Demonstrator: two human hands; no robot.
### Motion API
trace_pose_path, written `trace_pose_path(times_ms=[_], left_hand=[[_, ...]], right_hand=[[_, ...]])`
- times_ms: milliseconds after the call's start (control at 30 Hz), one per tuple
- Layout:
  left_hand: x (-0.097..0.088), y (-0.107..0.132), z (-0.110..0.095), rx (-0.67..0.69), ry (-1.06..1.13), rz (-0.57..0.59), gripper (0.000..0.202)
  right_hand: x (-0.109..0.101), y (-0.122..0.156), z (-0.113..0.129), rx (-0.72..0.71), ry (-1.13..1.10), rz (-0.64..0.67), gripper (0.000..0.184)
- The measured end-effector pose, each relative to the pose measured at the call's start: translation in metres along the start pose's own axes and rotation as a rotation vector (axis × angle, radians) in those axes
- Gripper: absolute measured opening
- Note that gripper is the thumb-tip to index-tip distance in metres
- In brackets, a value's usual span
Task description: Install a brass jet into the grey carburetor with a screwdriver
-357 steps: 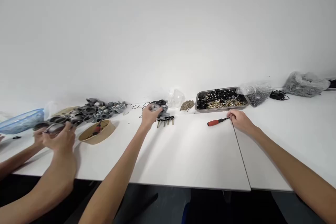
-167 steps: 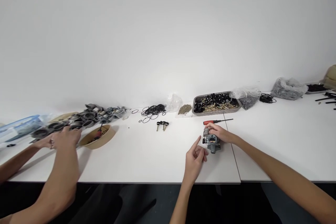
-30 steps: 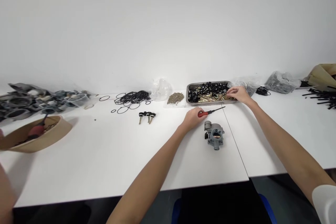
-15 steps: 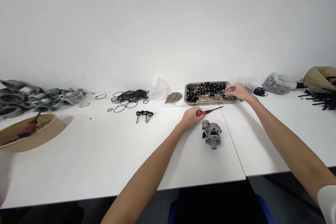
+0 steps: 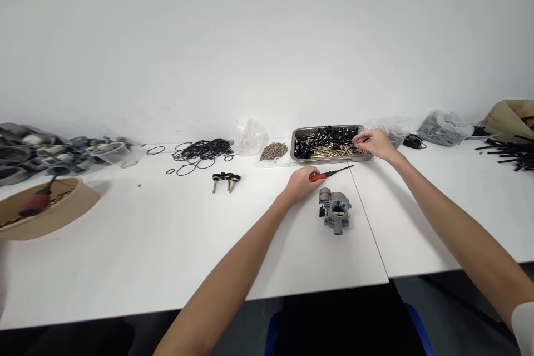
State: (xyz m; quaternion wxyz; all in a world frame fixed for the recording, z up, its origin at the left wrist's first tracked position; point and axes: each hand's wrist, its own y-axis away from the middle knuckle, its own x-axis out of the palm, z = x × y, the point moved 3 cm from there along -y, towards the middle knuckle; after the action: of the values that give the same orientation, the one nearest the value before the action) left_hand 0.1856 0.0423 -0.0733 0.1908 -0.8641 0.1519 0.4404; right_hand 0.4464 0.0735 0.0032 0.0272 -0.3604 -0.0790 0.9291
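Grips a red-handled screwdriver [image 5: 317, 177] in the left hand [image 5: 302, 182], tip to the right, over a white table [image 5: 167, 256]. Reaches with the right hand [image 5: 374, 143], fingers [image 5: 364, 136] drawn together, to the right end of a metal tray [image 5: 329, 160] of black and brass-coloured parts [image 5: 327, 146]; cannot tell whether pinching one. Has a grey metal housing [image 5: 336, 210] on the table just nearer than the screwdriver, apart from both hands, and a few black-headed screws [image 5: 226, 177] farther left.

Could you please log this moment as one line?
left hand: holding red-handled screwdriver; right hand: at metal tray; grey metal part: on table
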Motion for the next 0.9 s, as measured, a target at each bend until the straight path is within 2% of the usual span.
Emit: trace_pose_path(times_ms=[233, 300, 467, 600, 767, 900], left_hand=[[-0.001, 0.0, -0.001, 0.005, -0.005, -0.005, 0.019], [-0.001, 0.0, -0.001, 0.008, -0.004, -0.006, 0.018], [0.0, -0.001, -0.002, -0.002, -0.003, -0.016, 0.018], [-0.001, -0.001, -0.002, -0.012, 0.0, -0.021, 0.019], [0.0, -0.001, -0.001, -0.004, 0.013, -0.03, 0.019], [0.0, -0.001, 0.0, 0.005, 0.028, -0.043, 0.016]], right_hand=[[0.01, 0.027, 0.015, 0.051, -0.133, 0.014, 0.021], [0.013, 0.045, 0.025, 0.034, -0.225, 0.086, 0.023], [0.027, 0.09, 0.052, 0.033, -0.482, 0.386, 0.027], [0.037, 0.106, 0.064, 0.025, -0.535, 0.452, 0.022], [0.053, 0.118, 0.061, 0.006, -0.558, 0.531, 0.02], [0.054, 0.124, 0.061, -0.037, -0.572, 0.582, 0.021]])
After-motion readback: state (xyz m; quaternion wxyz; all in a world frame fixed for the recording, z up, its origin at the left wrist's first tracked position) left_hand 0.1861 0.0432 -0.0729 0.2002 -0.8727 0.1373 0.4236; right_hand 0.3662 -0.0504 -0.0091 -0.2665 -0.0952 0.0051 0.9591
